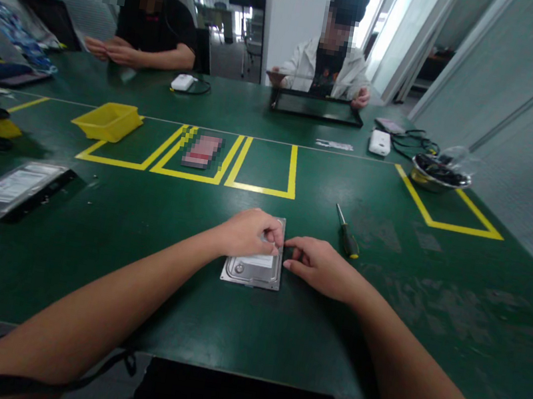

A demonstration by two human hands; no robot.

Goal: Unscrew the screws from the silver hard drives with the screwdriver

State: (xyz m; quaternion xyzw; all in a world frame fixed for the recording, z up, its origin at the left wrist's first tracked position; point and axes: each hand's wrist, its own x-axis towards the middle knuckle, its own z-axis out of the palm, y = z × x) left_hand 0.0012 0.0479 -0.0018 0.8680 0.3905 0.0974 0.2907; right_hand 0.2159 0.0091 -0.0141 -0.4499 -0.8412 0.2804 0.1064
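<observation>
A silver hard drive (253, 272) with a white label lies flat on the green table in front of me. My left hand (252, 232) is over its upper part, fingers curled in and the thumb close to the index finger; anything between them is too small to make out. At the drive's right edge is my right hand (319, 265), its fingers bent, with a gap between thumb and index finger and nothing visible between them. To the right of that hand rests a screwdriver (348, 239) with a dark and yellow handle, its shaft pointing away from me.
Another hard drive (15, 187) lies at left. Beyond are a yellow bin (109, 122), a blurred reddish item (202, 151) inside yellow tape, and a metal bowl (439, 176) of dark parts. Two people sit opposite; one holds a black frame (316, 107). White adapters (380, 143) have cables.
</observation>
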